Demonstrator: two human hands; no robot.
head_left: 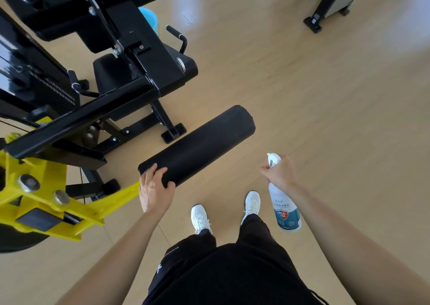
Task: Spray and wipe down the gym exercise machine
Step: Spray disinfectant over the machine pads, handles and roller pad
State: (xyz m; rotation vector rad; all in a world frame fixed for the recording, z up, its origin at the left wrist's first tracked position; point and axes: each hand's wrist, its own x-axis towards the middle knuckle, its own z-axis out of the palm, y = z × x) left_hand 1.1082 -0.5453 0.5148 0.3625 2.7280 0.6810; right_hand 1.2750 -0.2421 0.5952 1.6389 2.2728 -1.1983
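Left hand (155, 189): grip curled over near end of black roller pad (197, 145), which juts from exercise machine (130, 72) above floor (325, 95). Right hand (280, 173): grip wrapped round spray bottle (285, 208) neck, by trigger. Pad likely soft, cushioned, may swing; steady at end. Bottle likely light, rigid plastic.

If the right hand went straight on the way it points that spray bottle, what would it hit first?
Probably the black roller pad; the right hand aims the spray bottle toward its far end, though depth is unclear.

bottle label (285, 213) unreadable; machine (69, 76) cropped left
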